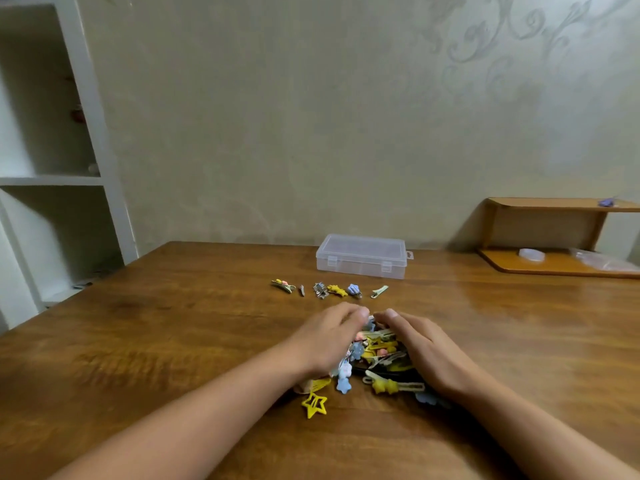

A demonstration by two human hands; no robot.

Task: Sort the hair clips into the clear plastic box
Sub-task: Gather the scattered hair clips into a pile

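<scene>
A heap of hair clips [377, 355] in yellow, blue and pink lies on the wooden table [173, 341]. My left hand [329, 337] and my right hand [422, 348] cup the heap from both sides, fingertips almost meeting at its far end. A yellow star clip [314, 405] sits loose at the near left of the heap. Beyond the hands, a row of several single clips [332, 289] is laid out. Behind that row stands the clear plastic box [361, 256], lid closed.
A small wooden shelf unit [554, 237] stands at the back right with clear plastic items on its base. A white shelving unit [69, 168] rises at the left beside the table. The wall runs right behind the box.
</scene>
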